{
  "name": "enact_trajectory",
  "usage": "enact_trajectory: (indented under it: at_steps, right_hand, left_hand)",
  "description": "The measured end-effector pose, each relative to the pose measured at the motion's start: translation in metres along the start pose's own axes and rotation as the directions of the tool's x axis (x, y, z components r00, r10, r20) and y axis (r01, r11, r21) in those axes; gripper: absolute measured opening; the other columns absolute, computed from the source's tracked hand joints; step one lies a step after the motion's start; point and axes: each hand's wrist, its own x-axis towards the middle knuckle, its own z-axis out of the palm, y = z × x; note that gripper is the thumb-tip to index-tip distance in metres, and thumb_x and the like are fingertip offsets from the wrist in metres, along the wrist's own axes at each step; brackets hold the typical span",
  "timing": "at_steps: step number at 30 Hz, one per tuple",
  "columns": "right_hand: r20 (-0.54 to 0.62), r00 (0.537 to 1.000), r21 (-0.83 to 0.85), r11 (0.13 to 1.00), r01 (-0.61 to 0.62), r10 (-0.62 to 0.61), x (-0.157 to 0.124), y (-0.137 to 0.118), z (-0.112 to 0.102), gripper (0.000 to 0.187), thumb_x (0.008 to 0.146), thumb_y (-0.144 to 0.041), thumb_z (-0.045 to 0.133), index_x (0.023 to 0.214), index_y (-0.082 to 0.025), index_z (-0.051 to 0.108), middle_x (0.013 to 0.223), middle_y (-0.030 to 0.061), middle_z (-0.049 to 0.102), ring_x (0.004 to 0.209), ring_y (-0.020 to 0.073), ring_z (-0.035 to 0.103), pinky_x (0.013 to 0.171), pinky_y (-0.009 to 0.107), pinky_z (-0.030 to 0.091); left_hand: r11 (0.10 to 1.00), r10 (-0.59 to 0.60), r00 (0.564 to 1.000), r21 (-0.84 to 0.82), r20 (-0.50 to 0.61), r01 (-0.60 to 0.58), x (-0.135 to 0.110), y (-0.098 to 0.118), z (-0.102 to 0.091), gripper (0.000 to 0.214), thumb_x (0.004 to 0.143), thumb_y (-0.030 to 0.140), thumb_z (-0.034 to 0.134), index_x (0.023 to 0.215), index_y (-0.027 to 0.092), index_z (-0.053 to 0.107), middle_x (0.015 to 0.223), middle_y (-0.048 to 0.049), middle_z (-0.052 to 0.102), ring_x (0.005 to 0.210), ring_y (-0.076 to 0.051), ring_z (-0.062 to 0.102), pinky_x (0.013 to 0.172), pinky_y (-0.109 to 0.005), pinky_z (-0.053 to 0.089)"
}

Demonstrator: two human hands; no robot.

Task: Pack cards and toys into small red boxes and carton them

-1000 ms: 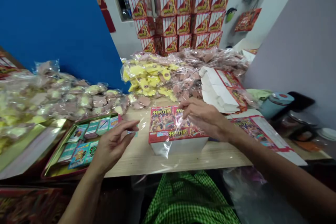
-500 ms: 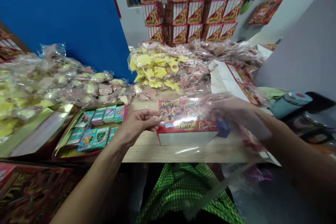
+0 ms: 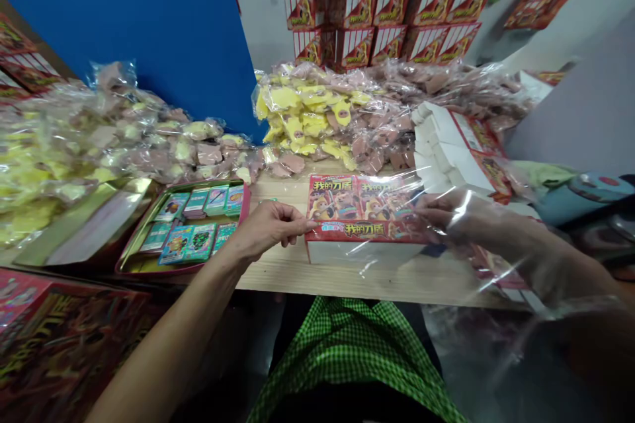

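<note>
A red and white printed box (image 3: 367, 231) lies in front of me on the wooden table, with cartoon figures and yellow characters on its top. My left hand (image 3: 275, 228) pinches the box's left edge between thumb and fingers. At the right end, my right hand (image 3: 446, 211) is closed on clear plastic film (image 3: 476, 238), which looks like a bag. The film stretches over the box's right part and hangs past my right wrist. Glare hides exactly how far the film covers the box.
To the left sits an open tin (image 3: 122, 258) with several stacks of cards (image 3: 201, 241). Bagged yellow and pink pieces (image 3: 297, 106) are heaped behind. White and red cartons (image 3: 446, 152) lie at right, near a light blue cup (image 3: 595, 188). Boxes (image 3: 360, 10) are stacked at the back.
The view has tilted down and shifted left. The film over the box has been drawn flatter and rightward, and its loose end has swung from the front toward the right.
</note>
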Motion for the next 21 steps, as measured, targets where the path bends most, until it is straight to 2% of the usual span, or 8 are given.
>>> enact_trajectory:
  at_steps: [5,10,13,16,21]
  right_hand:
    - [0.025,0.999,0.031,0.999,-0.023,0.023,0.001,0.009,-0.003,0.054,0.074,-0.071,0.071,0.063,-0.02,0.055,0.053,0.0004,0.052,0.043,0.011,0.041,0.043,0.026,0.03]
    - [0.007,1.0,0.071,0.997,-0.013,0.013,-0.005,0.002,-0.003,0.047,0.082,-0.061,0.071,0.06,-0.021,0.058,0.055,0.0034,0.055,0.044,0.0107,0.042,0.043,0.027,0.029]
    - [0.04,0.999,0.067,0.998,-0.016,0.013,-0.006,0.0,-0.004,0.05,0.076,-0.064,0.075,0.059,-0.021,0.058,0.056,0.003,0.057,0.044,0.0103,0.043,0.042,0.025,0.031]
    - [0.039,0.997,0.058,0.996,-0.065,0.063,-0.005,0.0,-0.004,0.054,0.067,-0.07,0.078,0.06,-0.02,0.057,0.054,0.0019,0.057,0.042,0.0101,0.043,0.04,0.024,0.031]
    - [0.031,0.997,0.015,0.997,-0.077,0.077,-0.007,-0.004,-0.001,0.057,0.071,-0.072,0.073,0.059,-0.019,0.057,0.052,0.0015,0.056,0.04,0.0089,0.043,0.039,0.022,0.03]
  left_hand:
    - [1.0,-0.001,1.0,-0.031,0.016,0.001,0.001,-0.002,-0.001,0.04,0.062,0.051,0.086,0.057,0.017,0.065,0.05,0.0024,0.056,0.049,-0.008,0.045,0.049,-0.021,0.032]
    - [0.999,-0.003,1.0,-0.038,-0.01,0.003,0.002,-0.003,0.001,0.04,0.063,0.05,0.086,0.054,0.018,0.063,0.049,0.0018,0.055,0.048,-0.008,0.044,0.048,-0.022,0.031]
    - [1.0,-0.006,1.0,-0.02,0.018,0.007,0.001,-0.003,0.002,0.039,0.064,0.05,0.085,0.056,0.019,0.064,0.049,0.0017,0.056,0.047,-0.008,0.043,0.047,-0.022,0.03]
    - [1.0,-0.007,1.0,-0.019,0.021,0.007,0.001,-0.004,0.003,0.038,0.066,0.05,0.084,0.057,0.019,0.065,0.05,0.0017,0.057,0.046,-0.008,0.043,0.046,-0.021,0.03]
    - [0.999,-0.005,1.0,-0.051,0.001,0.005,0.003,-0.007,0.002,0.037,0.066,0.046,0.086,0.055,0.018,0.064,0.048,0.0017,0.056,0.046,-0.008,0.045,0.046,-0.021,0.031]
